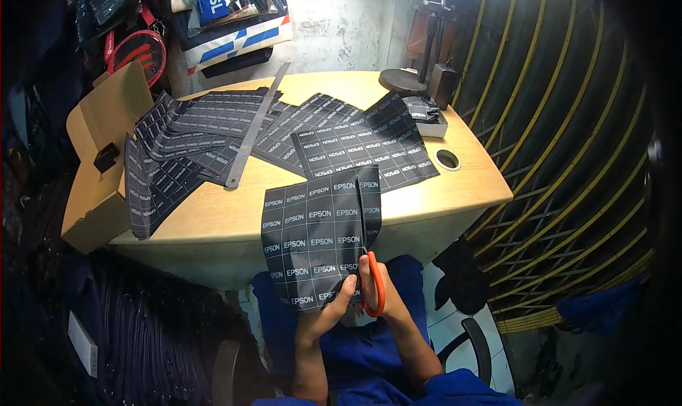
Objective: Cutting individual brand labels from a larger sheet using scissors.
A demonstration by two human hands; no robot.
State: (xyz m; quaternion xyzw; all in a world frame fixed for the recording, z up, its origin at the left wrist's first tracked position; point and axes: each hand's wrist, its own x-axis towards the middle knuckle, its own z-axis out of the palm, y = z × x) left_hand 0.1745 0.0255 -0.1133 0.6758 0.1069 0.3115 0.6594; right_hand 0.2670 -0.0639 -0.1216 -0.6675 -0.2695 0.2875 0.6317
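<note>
A black sheet point(310, 230) printed with a grid of pale lettering hangs in front of the table's near edge, above my lap. My left hand point(331, 316) is closed on its lower right corner, thumb on top and the other fingers hidden underneath. Orange-handled scissors point(379, 284) sit in my right hand point(391, 296), fingers wrapped round the handle loops. The scissors are at a long slit that runs up the sheet near its right side. A narrow strip point(371, 210) stands slightly apart to the right of that slit. Most of the blades are hidden.
More printed black sheets point(366, 147) are spread over the wooden table point(277, 206). A steel ruler point(257, 125) lies across them. An open cardboard box point(89, 166) stands left; a tape roll point(447, 159), small white box point(431, 128) and lamp base point(402, 80) are right. A folding gate point(561, 157) rises beyond.
</note>
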